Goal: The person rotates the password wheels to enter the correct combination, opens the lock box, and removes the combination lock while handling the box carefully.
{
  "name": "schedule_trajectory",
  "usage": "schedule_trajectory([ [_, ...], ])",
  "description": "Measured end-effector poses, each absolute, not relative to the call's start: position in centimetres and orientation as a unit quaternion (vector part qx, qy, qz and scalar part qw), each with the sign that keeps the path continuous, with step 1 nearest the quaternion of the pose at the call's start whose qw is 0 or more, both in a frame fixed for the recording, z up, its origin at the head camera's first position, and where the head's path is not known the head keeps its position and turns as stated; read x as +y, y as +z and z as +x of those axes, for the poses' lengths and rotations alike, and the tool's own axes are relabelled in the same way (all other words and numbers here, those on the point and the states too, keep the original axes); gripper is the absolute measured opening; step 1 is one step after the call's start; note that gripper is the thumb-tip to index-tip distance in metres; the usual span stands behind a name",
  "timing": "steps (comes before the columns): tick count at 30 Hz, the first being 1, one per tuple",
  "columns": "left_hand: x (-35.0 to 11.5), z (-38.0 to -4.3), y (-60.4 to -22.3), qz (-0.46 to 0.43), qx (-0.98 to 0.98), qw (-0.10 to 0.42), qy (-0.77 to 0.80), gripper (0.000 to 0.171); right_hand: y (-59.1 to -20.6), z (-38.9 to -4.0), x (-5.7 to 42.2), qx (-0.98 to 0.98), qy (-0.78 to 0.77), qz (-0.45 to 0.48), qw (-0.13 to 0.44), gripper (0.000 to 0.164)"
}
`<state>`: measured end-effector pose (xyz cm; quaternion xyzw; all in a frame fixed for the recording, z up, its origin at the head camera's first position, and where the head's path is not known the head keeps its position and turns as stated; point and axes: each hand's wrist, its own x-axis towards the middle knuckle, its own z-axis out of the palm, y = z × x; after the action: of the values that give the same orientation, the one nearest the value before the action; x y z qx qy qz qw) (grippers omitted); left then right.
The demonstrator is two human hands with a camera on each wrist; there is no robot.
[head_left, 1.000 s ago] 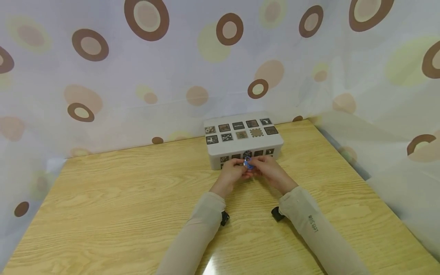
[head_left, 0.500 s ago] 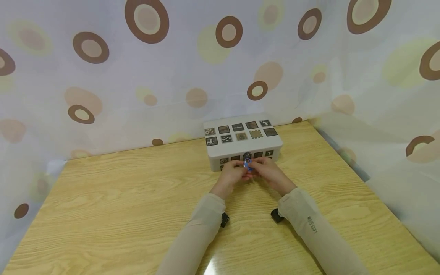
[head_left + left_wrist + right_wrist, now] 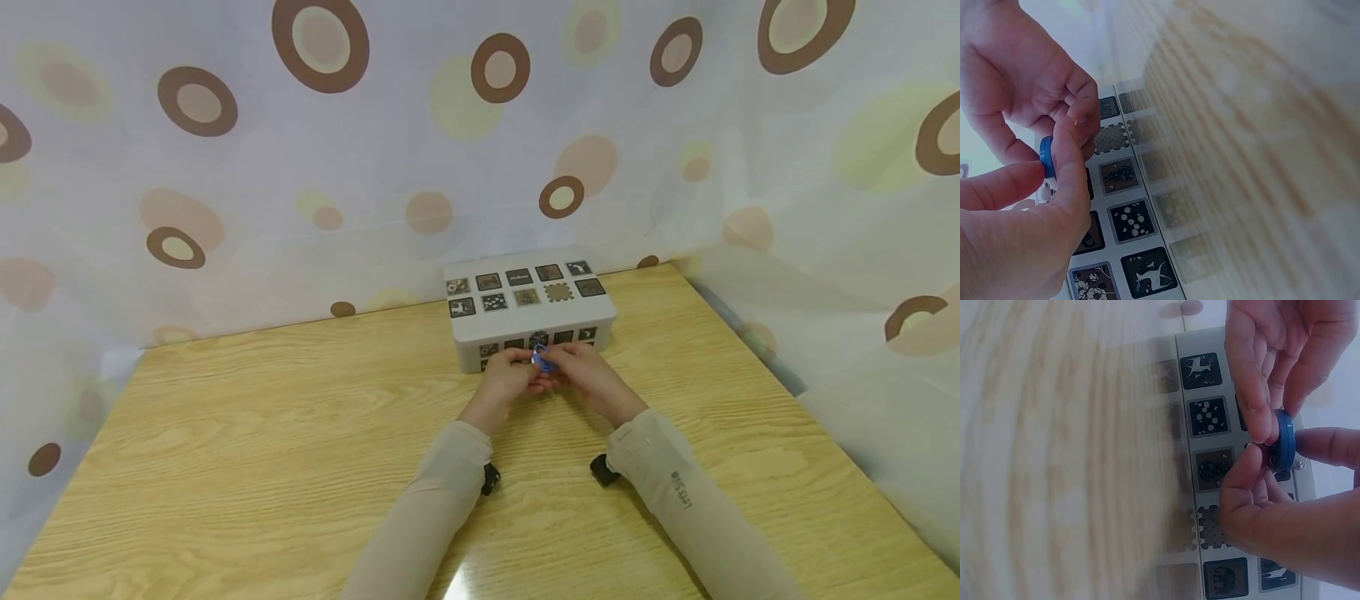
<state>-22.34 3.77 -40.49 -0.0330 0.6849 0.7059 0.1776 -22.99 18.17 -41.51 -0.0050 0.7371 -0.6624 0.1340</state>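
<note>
Just in front of the white box (image 3: 534,321), my two hands meet at a small round blue disc-shaped thing (image 3: 543,358). A loop-like outline shows on it in the head view; its exact kind cannot be made out. My left hand (image 3: 504,382) pinches it between thumb and index finger, plain in the left wrist view, where the blue disc (image 3: 1047,157) stands edge-on. From the other side my right hand (image 3: 592,375) holds it too, its thumb (image 3: 1329,445) against the face of the disc (image 3: 1284,440). Fingers hide part of it and the middle of the box's front.
Dark square pictures cover the box's lid and front. It stands near the back of the wood-grain table (image 3: 300,433), close to a hanging white cloth (image 3: 337,167) with brown circles. More cloth runs along the right edge. Dark straps (image 3: 604,470) show at the wrists.
The blue disc turns and tilts slightly between my fingers. Both hands stay at nearly the same place before the box, which has not moved.
</note>
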Motion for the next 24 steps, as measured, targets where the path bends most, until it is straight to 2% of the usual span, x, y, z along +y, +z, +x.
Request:
schedule_trajectory([
  [24,3.74,-22.45,-40.75,-0.026,0.691,0.17,0.702,0.03,-41.92,-23.21,18.07,0.723,-0.675,0.003,0.149,0.038],
])
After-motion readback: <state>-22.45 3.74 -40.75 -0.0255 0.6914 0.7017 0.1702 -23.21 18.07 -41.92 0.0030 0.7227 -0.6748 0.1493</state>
